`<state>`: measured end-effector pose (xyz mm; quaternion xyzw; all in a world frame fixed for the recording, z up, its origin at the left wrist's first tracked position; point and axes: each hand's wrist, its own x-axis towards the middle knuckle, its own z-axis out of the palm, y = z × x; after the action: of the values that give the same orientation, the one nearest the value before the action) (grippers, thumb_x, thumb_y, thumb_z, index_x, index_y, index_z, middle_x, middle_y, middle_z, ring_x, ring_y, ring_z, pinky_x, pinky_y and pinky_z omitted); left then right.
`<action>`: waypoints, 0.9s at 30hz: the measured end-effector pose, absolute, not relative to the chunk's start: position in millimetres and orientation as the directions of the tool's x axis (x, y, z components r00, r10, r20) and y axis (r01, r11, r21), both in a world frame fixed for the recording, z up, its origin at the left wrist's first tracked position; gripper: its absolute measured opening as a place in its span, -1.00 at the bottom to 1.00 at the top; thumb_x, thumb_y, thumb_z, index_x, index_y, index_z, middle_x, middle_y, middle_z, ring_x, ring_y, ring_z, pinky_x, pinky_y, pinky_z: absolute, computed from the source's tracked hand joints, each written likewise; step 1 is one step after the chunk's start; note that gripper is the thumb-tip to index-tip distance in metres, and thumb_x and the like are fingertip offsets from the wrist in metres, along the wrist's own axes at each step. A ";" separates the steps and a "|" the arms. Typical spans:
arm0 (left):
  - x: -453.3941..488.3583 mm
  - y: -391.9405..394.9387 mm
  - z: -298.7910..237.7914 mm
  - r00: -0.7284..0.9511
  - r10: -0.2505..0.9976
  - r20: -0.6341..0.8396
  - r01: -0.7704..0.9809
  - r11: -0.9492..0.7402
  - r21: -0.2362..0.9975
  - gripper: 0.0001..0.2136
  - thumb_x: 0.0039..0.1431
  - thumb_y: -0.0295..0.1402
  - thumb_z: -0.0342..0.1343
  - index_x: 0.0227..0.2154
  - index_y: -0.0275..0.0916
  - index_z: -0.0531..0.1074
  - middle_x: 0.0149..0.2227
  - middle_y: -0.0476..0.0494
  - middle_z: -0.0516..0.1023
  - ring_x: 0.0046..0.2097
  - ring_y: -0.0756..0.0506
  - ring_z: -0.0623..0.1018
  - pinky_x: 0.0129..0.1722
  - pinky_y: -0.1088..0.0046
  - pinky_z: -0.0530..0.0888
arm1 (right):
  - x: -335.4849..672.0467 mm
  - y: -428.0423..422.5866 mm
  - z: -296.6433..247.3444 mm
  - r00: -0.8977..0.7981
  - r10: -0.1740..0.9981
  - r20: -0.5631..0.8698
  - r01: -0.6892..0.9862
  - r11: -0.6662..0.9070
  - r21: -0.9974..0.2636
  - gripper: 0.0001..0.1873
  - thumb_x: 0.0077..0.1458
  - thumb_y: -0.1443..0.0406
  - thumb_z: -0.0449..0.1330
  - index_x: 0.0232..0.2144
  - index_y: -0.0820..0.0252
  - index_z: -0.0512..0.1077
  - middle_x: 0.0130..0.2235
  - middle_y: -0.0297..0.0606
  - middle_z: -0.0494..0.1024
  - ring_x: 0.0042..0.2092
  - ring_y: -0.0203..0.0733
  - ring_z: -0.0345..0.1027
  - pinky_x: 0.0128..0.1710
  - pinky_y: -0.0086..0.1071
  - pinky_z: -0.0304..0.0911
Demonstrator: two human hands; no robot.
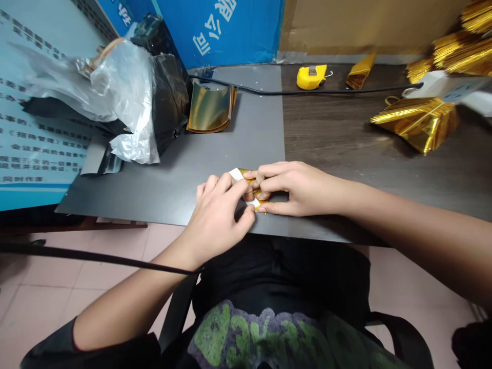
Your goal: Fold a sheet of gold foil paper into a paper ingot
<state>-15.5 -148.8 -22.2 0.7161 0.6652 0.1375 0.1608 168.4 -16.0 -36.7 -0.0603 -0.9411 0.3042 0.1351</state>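
Note:
A small piece of gold foil paper [249, 185] with a white underside lies on the grey mat [215, 154] near the table's front edge. My left hand [217, 218] pinches it from the left, fingers closed on its white edge. My right hand [295, 187] presses on it from the right, fingers together over the gold part. Most of the paper is hidden under the fingers.
A stack of gold sheets [210, 107] leans at the back of the mat beside black and clear plastic bags [138, 87]. A yellow tape measure [311, 77], a black cable [338, 92], and folded gold foil pieces [421, 120] lie on the dark wooden table at the right.

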 end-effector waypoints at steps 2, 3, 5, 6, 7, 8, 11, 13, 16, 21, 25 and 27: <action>-19.0 -152.0 -24.8 0.097 0.995 0.031 0.908 -0.102 0.407 -0.97 0.26 -0.38 0.07 -0.27 -0.15 0.39 -0.23 -0.06 0.39 -0.14 -0.19 0.35 -0.12 0.18 0.25 | 168.2 -15.3 -37.8 -0.953 0.201 0.226 0.028 0.803 -0.595 -0.85 0.24 0.22 0.26 -0.34 0.17 0.54 -0.20 -0.21 0.52 -0.16 -0.16 0.45 -0.12 -0.32 0.31; -21.7 -153.6 -26.0 0.118 0.991 0.061 0.906 -0.132 0.403 -0.97 0.26 -0.40 0.05 -0.28 -0.16 0.38 -0.25 -0.06 0.39 -0.17 -0.18 0.35 -0.14 0.19 0.25 | 168.1 -14.5 -38.3 -0.952 0.199 0.231 0.021 0.798 -0.602 -0.85 0.23 0.22 0.27 -0.35 0.17 0.54 -0.20 -0.21 0.52 -0.15 -0.16 0.46 -0.11 -0.32 0.32; -29.2 -155.3 -27.5 0.176 0.976 0.126 0.887 -0.213 0.409 -0.94 0.29 -0.43 0.03 -0.26 -0.17 0.38 -0.25 -0.07 0.41 -0.18 -0.16 0.38 -0.16 0.21 0.28 | 167.4 -11.6 -39.3 -0.955 0.175 0.241 -0.012 0.786 -0.619 -0.85 0.23 0.23 0.27 -0.33 0.18 0.54 -0.18 -0.20 0.52 -0.14 -0.17 0.46 -0.10 -0.32 0.33; -33.7 -154.6 -27.6 0.208 0.965 0.162 0.871 -0.258 0.418 -0.92 0.31 -0.45 0.02 -0.21 -0.18 0.39 -0.22 -0.09 0.43 -0.16 -0.16 0.40 -0.15 0.21 0.31 | 167.1 -9.5 -39.7 -0.956 0.151 0.250 -0.041 0.778 -0.627 -0.85 0.24 0.23 0.27 -0.32 0.19 0.55 -0.17 -0.20 0.52 -0.14 -0.18 0.46 -0.10 -0.32 0.33; -38.5 -152.5 -27.2 0.241 0.950 0.199 0.854 -0.305 0.421 -0.89 0.33 -0.46 0.01 -0.16 -0.19 0.39 -0.16 -0.12 0.46 -0.12 -0.16 0.42 -0.11 0.22 0.35 | 166.8 -7.0 -39.9 -0.958 0.125 0.260 -0.071 0.770 -0.634 -0.85 0.25 0.23 0.27 -0.31 0.20 0.55 -0.15 -0.19 0.53 -0.15 -0.19 0.46 -0.10 -0.33 0.34; -43.3 -149.1 -26.5 0.277 0.932 0.235 0.841 -0.353 0.409 -0.85 0.34 -0.48 0.00 -0.10 -0.21 0.39 -0.10 -0.15 0.47 -0.07 -0.16 0.44 -0.06 0.22 0.37 | 166.7 -4.2 -39.6 -0.958 0.097 0.268 -0.102 0.761 -0.641 -0.84 0.26 0.23 0.26 -0.30 0.22 0.55 -0.13 -0.17 0.53 -0.14 -0.20 0.46 -0.10 -0.33 0.34; -54.9 -133.3 -23.1 0.406 0.878 0.255 0.828 -0.472 0.304 -0.80 0.38 -0.43 0.01 0.01 -0.24 0.39 0.05 -0.24 0.48 0.07 -0.19 0.45 0.06 0.19 0.39 | 168.7 5.1 -36.3 -0.966 0.016 0.256 -0.165 0.728 -0.666 -0.82 0.29 0.25 0.24 -0.31 0.24 0.56 -0.04 -0.12 0.56 -0.08 -0.21 0.47 -0.05 -0.33 0.35; -58.9 -122.5 -21.1 0.487 0.855 0.178 0.810 -0.519 0.274 -0.77 0.40 -0.35 0.02 0.05 -0.24 0.40 0.10 -0.26 0.48 0.10 -0.21 0.46 0.06 0.18 0.41 | 172.3 11.6 -32.5 -0.976 -0.020 0.216 -0.166 0.710 -0.685 -0.82 0.31 0.26 0.23 -0.28 0.23 0.59 0.02 -0.12 0.57 -0.01 -0.19 0.49 0.02 -0.30 0.36; -59.5 -112.5 -18.7 0.556 0.823 0.118 0.778 -0.565 0.274 -0.72 0.42 -0.27 0.01 0.07 -0.27 0.42 0.03 -0.26 0.55 -0.02 -0.20 0.50 -0.01 0.19 0.45 | 180.5 21.4 -27.6 -0.984 -0.036 0.176 -0.146 0.732 -0.665 -0.81 0.30 0.24 0.25 -0.18 0.21 0.63 0.07 -0.13 0.58 0.14 -0.13 0.46 0.19 -0.24 0.31; -56.3 -100.0 -13.3 0.630 0.767 0.122 0.741 -0.640 0.201 -0.73 0.45 -0.36 -0.09 -0.06 -0.25 0.52 -0.25 -0.18 0.59 -0.23 -0.13 0.47 -0.18 0.31 0.44 | 196.0 36.5 -26.3 -0.984 -0.002 0.179 -0.090 0.870 -0.484 -0.79 0.29 0.24 0.25 -0.11 0.13 0.66 0.15 -0.13 0.54 0.32 0.01 0.27 0.29 -0.11 0.23; -54.8 -75.0 -7.5 0.719 0.691 0.077 0.634 -0.697 0.334 -0.76 0.44 -0.39 -0.04 -0.13 -0.24 0.55 -0.29 -0.15 0.59 -0.26 -0.10 0.49 -0.22 0.38 0.42 | 204.8 45.6 -27.6 -0.987 0.060 0.149 -0.005 0.915 -0.404 -0.79 0.28 0.22 0.26 -0.11 0.01 0.68 0.19 -0.11 0.46 0.17 -0.01 0.41 0.15 -0.12 0.33; -53.9 -59.5 -3.9 0.753 0.657 0.038 0.585 -0.694 0.420 -0.83 0.38 -0.40 0.05 -0.18 -0.22 0.56 -0.28 -0.13 0.62 -0.25 -0.08 0.51 -0.20 0.39 0.41 | 206.8 48.8 -28.2 -0.984 0.094 0.151 0.030 0.925 -0.380 -0.79 0.27 0.24 0.26 -0.10 -0.03 0.67 0.17 -0.13 0.47 0.14 -0.03 0.42 0.13 -0.14 0.33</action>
<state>-53.9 -59.5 -3.9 0.9156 0.3392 0.0931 0.1950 206.8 48.8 -28.2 -0.0316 -0.9774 0.1916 0.0835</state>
